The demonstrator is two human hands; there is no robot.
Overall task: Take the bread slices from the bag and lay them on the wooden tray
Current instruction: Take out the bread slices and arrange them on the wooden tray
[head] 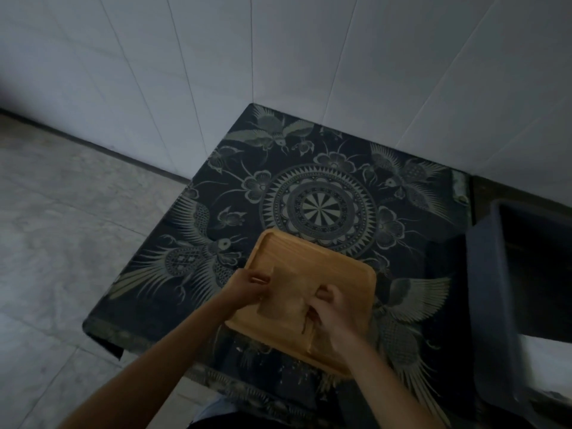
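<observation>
Bread slice (288, 292) low over the near half of the wooden tray (312, 261), pinched at opposite edges: left hand (250, 287) grip narrow on one side, right hand (329, 308) on the other, probably to land it flat. Bag not clearly visible. Tray square on the patterned worktop (325, 187).

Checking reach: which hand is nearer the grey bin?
Right. The right hand is at the bread's bin-side edge; the left hand is across the bread from the bin.
</observation>
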